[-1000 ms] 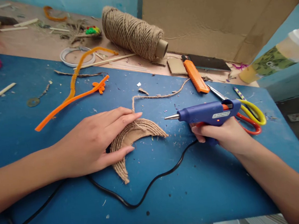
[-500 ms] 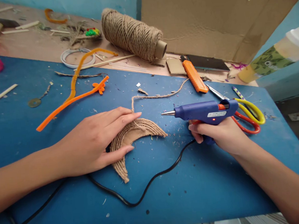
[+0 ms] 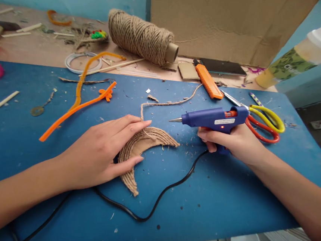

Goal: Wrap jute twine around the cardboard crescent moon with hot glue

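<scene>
Right hand is gripping the glue gun, closing its gap to the twine crescent — left hand is holding that steady.

The glue gun has shifted leftward.

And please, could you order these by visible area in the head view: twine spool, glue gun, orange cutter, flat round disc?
1. Twine spool
2. Glue gun, partly covered by the right hand
3. Orange cutter
4. Flat round disc
</scene>
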Tool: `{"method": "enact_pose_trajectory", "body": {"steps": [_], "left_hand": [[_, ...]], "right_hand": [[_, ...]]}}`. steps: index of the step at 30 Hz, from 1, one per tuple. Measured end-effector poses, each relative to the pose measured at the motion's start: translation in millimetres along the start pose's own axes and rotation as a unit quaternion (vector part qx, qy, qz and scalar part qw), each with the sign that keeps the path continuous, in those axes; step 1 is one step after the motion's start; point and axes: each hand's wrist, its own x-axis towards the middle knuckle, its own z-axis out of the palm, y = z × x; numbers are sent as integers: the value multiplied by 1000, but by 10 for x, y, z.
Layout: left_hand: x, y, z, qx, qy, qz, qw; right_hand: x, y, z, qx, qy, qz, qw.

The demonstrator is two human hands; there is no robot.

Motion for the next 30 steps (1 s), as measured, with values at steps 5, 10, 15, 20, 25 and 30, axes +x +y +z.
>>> {"method": "enact_pose_trajectory", "body": {"steps": [5, 10, 15, 20, 25, 30], "left_hand": [[2, 1, -3, 2, -7, 0, 1000], [5, 10, 3, -2, 5, -4, 1000], [3, 6, -1, 5, -5, 0, 1000], [1, 4, -1, 3, -4, -3, 1000], [7, 5, -5, -2, -4, -1, 1000], [6, 1, -9, 3, -9, 2, 1000]], "right_hand": [[-20, 32, 2, -5, 9, -14, 1000], [-20, -28, 31, -17, 16, -10, 1000], [-10, -60, 67, -18, 32, -14, 999], [-11, -84, 70, -33, 7, -22, 999], [-20, -42, 75, -34, 30, -20, 999], [-22, 19, 90, -26, 50, -14, 998]]}}
